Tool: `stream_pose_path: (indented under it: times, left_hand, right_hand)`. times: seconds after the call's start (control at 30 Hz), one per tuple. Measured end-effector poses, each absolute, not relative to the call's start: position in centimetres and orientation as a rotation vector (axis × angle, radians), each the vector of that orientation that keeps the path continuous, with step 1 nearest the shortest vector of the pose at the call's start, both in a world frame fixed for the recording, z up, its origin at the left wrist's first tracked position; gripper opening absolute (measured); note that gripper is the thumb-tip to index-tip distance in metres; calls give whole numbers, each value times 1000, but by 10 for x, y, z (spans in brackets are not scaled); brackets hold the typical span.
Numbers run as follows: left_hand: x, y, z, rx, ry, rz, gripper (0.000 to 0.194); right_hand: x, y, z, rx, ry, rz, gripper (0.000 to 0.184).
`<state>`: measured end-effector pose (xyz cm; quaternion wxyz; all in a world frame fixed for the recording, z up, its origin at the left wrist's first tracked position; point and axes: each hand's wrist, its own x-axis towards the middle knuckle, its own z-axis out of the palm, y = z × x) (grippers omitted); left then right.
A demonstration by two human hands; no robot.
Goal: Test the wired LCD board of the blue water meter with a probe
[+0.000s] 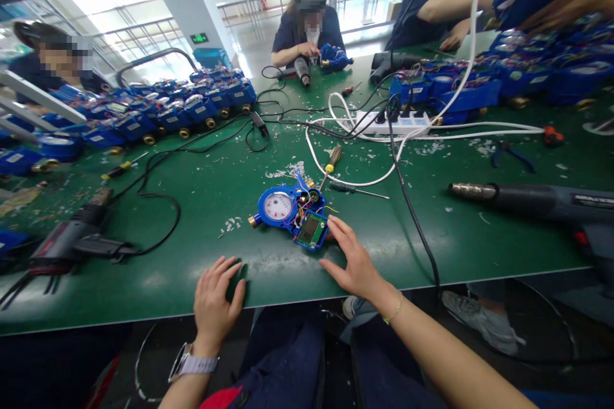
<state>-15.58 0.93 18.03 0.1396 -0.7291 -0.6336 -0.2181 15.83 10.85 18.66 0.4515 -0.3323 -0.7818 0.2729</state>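
A blue water meter (279,206) lies on the green bench in front of me, its round dial facing up. Its side housing is uncovered and shows a green circuit board (311,230) with a small grey display and loose thin wires. My right hand (352,262) is beside that housing, fingers apart, the fingertips at its right edge; whether they touch it I cannot tell. My left hand (215,300) rests at the bench's front edge with its fingers stretched out, holding nothing. Just behind the meter are a yellow-handled screwdriver (332,158) and a thin dark screwdriver (359,191).
Heat guns lie at left (71,236) and right (522,201). A white power strip (393,123) with tangled cords sits behind the meter. Blue pliers (513,156) are at right. Many blue meters (187,112) line the back left. Co-workers sit across the bench; plastic scraps are scattered about.
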Motion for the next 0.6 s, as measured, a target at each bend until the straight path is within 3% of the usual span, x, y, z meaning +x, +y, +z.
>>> stream_pose_path:
  times: [0.6]
  left_hand:
    - [-155,10,182,-2130,-1815,-645,23]
  right_hand:
    - [159,106,185,-809,-1905,732,70]
